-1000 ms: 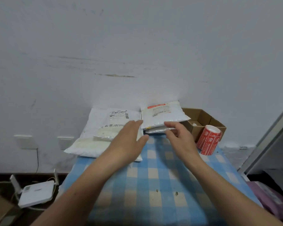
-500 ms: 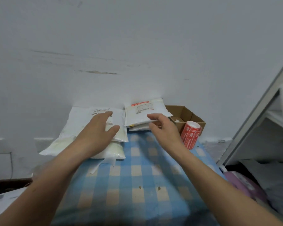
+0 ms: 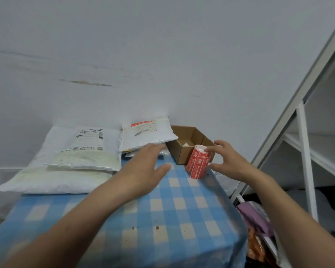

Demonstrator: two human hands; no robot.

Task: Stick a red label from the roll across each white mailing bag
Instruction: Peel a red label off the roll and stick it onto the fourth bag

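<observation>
Blue checked tablecloth (image 3: 162,209) against white wall. White mailing bags (image 3: 66,151) piled left of centre frame. Roll of red labels (image 3: 197,163) right of centre, in front of cardboard box (image 3: 182,151). Right hand (image 3: 228,161): fingers curved, spread about roll; grip cannot tell. Left hand (image 3: 145,167): flat, fingers together, thumb apart, above cloth.

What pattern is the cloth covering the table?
The tablecloth is blue-and-cream checked, shown best in the head view.
</observation>
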